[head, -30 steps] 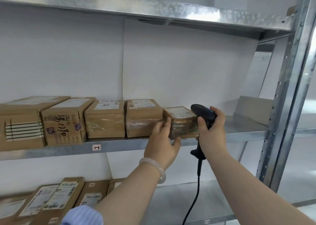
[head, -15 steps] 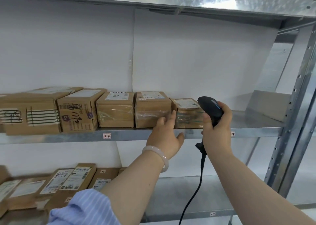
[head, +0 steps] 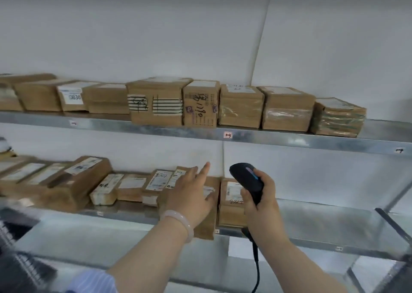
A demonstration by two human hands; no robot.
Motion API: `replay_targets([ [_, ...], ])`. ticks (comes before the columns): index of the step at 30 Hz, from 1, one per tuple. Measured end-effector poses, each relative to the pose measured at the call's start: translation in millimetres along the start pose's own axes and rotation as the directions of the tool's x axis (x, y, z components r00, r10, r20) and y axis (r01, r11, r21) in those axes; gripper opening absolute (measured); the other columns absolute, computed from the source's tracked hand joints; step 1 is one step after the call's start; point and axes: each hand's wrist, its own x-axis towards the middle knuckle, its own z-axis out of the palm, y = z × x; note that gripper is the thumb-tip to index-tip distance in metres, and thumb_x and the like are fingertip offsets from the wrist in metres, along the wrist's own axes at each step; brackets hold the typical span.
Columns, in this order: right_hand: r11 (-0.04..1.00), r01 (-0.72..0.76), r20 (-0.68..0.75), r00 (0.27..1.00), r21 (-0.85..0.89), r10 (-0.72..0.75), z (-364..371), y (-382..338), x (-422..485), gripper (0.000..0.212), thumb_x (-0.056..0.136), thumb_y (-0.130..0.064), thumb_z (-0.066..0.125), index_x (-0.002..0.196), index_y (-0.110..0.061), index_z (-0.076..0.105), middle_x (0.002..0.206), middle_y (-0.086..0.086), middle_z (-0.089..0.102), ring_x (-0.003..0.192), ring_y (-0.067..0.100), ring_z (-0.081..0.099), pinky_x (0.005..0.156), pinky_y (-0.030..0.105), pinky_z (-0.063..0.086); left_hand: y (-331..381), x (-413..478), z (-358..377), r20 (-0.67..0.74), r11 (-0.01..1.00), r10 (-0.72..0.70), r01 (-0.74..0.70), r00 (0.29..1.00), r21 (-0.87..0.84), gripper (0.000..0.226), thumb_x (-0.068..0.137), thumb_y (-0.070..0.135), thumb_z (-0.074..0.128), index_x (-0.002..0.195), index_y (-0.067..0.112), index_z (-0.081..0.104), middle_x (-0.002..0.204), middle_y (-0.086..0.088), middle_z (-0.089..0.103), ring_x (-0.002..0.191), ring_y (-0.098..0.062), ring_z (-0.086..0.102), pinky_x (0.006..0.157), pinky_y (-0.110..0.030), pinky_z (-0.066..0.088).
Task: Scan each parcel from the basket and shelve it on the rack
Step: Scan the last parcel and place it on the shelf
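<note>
A small taped brown parcel stands at the right end of a row of cardboard parcels on the upper shelf of the metal rack, with no hand on it. My left hand hovers lower, fingers relaxed and index finger out, in front of the parcels lying on the lower shelf; it holds nothing. My right hand grips a black corded barcode scanner just right of it, head up, in front of a flat parcel.
Several flat labelled parcels lie along the lower shelf to the left. A dark wire basket shows at the bottom left, blurred. The right parts of both shelves are bare metal. A white wall backs the rack.
My left hand has let go of the small taped parcel and dropped to the lower shelf level. The right hand with the scanner came down too. The view swung left and down.
</note>
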Motion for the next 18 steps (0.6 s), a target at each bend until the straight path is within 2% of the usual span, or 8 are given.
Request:
replay_targets([
  [2,1.0,-0.019,0.081,0.997,0.008,0.018,43.2,-4.0,-24.0,0.062,0.098,-0.018,0.059,0.11,-0.074,0.035,0.118,-0.028,0.055,0.106,-0.002,0.057,0.082,0.014,0.044,-46.6,-25.3,-12.7,0.028,0.997,-0.044,0.042,0.999,0.063,0.077,0.094,0.052,0.051,0.153,0.048,0.002,0.162,0.003,0.021,0.144,-0.026,0.028,0.109,-0.044,0.041],
  [4,0.999,-0.046,0.154,0.987,0.006,0.045,89.0,-10.1,-50.7,0.064,0.098,-0.017,0.059,0.11,-0.075,0.035,0.118,-0.027,0.056,0.104,-0.007,0.056,0.079,0.007,0.043,-95.3,-53.5,-27.1,0.053,0.992,-0.08,0.074,0.995,0.106,0.079,0.092,0.051,0.053,0.154,0.047,0.005,0.159,0.004,0.025,0.141,-0.024,0.033,0.104,-0.04,0.044],
  [7,0.997,-0.079,0.243,0.967,-0.013,0.079,160.7,-23.2,-93.3,0.063,0.098,-0.021,0.06,0.11,-0.075,0.032,0.12,-0.018,0.056,0.104,0.0,0.057,0.079,0.009,0.042,-168.6,-99.2,-51.5,0.076,0.975,-0.162,0.148,0.984,0.164,0.079,0.092,0.058,0.051,0.155,0.045,0.005,0.16,0.005,0.024,0.141,-0.022,0.032,0.105,-0.038,0.042],
  [9,0.994,-0.106,0.293,0.95,-0.028,0.109,205.3,-33.7,-120.7,0.065,0.097,-0.022,0.061,0.106,-0.079,0.03,0.116,-0.022,0.056,0.096,-0.003,0.058,0.072,0.005,0.042,-216.0,-129.2,-67.9,0.084,0.955,-0.227,0.204,0.97,0.215,0.078,0.093,0.062,0.048,0.155,0.045,0.003,0.162,0.004,0.02,0.144,-0.022,0.028,0.109,-0.038,0.039],
  [13,0.988,-0.149,0.357,0.922,-0.03,0.15,283.3,-49.7,-167.8,0.061,0.099,-0.023,0.058,0.106,-0.076,0.03,0.115,-0.013,0.061,0.083,0.004,0.059,0.063,0.015,0.04,-301.1,-182.1,-98.7,0.108,0.929,-0.323,0.293,0.94,0.226,0.079,0.093,0.06,0.049,0.156,0.042,0.005,0.162,0.0,0.02,0.145,-0.023,0.025,0.111,-0.038,0.037],
  [18,0.977,-0.208,0.399,0.894,-0.038,0.206,354.6,-61.6,-209.9,0.057,0.099,-0.024,0.057,0.106,-0.073,0.03,0.123,-0.011,0.059,0.092,0.016,0.06,0.07,0.019,0.043,-365.7,-226.6,-118.3,0.114,0.906,-0.397,0.37,0.911,0.204,0.078,0.094,0.059,0.049,0.156,0.042,0.006,0.162,0.001,0.019,0.146,-0.021,0.022,0.112,-0.038,0.034],
])
